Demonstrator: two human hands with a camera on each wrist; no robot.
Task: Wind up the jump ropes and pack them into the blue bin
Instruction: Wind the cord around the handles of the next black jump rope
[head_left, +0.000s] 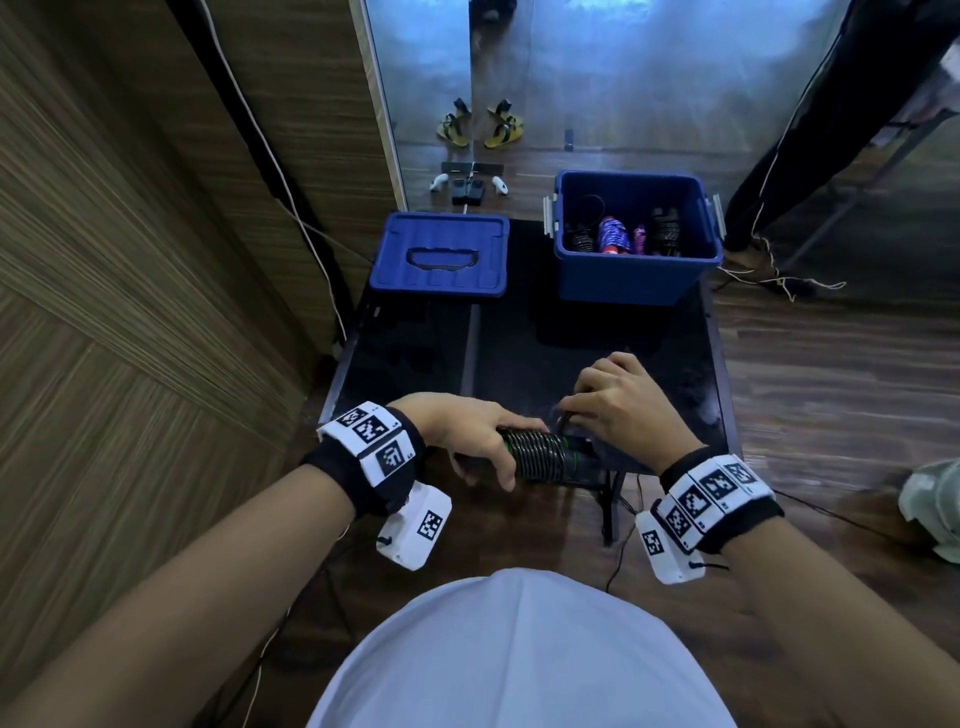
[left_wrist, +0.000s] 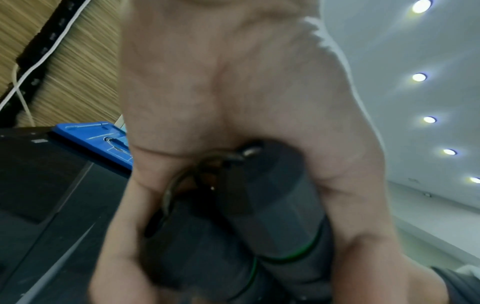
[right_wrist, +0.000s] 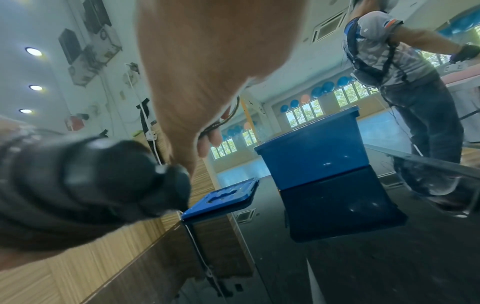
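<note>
A black jump rope with green-ringed handles is coiled round its own handles near the table's front edge. My left hand grips the handle bundle at its left end. My right hand pinches the loose end of the cord just above the coils. The blue bin stands open at the back right of the black table and holds several wound ropes, black and pink ones. In the right wrist view the handle end is close and blurred.
The bin's blue lid lies flat at the back left of the table. A wood-panelled wall runs along the left. A person in dark trousers stands right of the bin. Sandals and small devices lie on the floor beyond.
</note>
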